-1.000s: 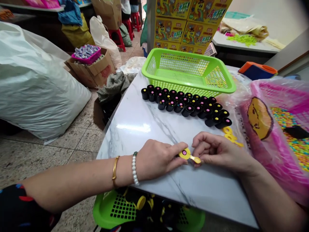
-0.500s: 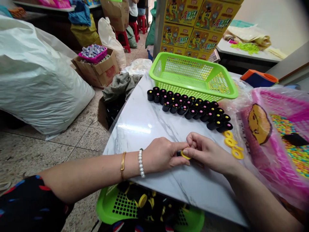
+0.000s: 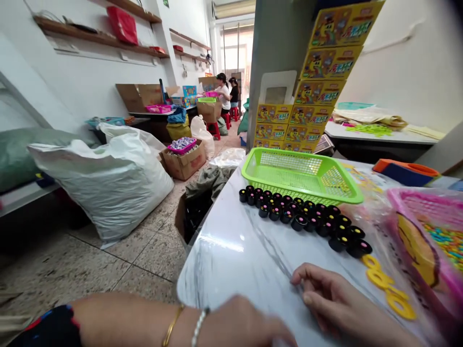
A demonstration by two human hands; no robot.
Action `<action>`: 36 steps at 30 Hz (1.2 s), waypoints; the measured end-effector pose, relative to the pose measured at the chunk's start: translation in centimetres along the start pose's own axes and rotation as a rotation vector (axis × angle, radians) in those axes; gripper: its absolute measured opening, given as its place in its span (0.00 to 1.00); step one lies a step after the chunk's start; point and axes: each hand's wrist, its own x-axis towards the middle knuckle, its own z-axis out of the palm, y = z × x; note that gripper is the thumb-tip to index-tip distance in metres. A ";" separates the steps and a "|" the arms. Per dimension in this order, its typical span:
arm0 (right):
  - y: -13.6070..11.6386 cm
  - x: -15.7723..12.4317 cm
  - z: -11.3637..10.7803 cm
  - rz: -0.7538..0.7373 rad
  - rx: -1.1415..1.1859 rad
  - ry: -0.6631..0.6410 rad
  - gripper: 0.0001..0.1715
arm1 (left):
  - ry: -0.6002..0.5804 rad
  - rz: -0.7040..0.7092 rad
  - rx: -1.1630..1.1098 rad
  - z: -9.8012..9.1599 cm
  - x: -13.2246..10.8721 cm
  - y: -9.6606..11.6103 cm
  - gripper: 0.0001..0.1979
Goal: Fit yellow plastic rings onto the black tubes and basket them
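**A:** What's going on at that bench?

**B:** Everything's around the white marble table point(image 3: 231, 270). Left of it there's a stuffed white sack point(image 3: 108, 188), and behind it a stack of yellow cartons point(image 3: 318, 94). A lime green plastic basket point(image 3: 300, 176) sits on its far side, and a pink tray point(image 3: 423, 241) wrapped in clear plastic is at its right end.

**A:** And the small stuff?

**B:** Rows of little black pots point(image 3: 304, 217) with pink or yellow centres stand on the table, just in front of the basket. Yellow plastic rings point(image 3: 387, 289) lie past the rows' right end.

**A:** Hands?

**B:** The right hand point(image 3: 333, 299) is half open, loosely curled over the table, empty as far as I can see. The left hand point(image 3: 246, 323) is blurred at the bottom of the shot, so no idea if it's holding anything.
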 end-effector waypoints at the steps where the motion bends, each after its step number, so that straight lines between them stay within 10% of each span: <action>1: -0.2 0.0 0.0 -0.025 -0.045 0.040 0.19 | 0.081 -0.046 0.000 -1.5 0.8 -0.6 0.22; 5: -0.9 -0.5 -1.4 -0.140 -0.351 0.362 0.17 | 0.685 -0.370 0.118 -8.6 6.1 -6.1 0.20; 12: -1.0 -4.0 -5.9 0.032 -1.237 1.079 0.13 | 0.759 -0.385 0.117 -12.8 11.3 -13.4 0.23; 19: 0.4 -4.6 -5.0 0.338 -1.412 0.675 0.11 | 0.754 -0.426 0.155 -12.6 10.5 -13.3 0.20; 25: -1.0 -3.3 -2.3 0.111 -1.241 0.457 0.10 | 0.632 -0.381 0.107 -10.0 6.4 -8.0 0.18; 31: -1.4 -3.9 -2.4 0.083 -1.058 0.612 0.18 | 0.287 -0.172 -0.125 -4.3 5.5 -1.1 0.15; 36: -1.5 -3.3 -2.1 0.233 -1.156 0.551 0.20 | 0.229 -0.139 -0.197 -1.7 7.5 -0.4 0.20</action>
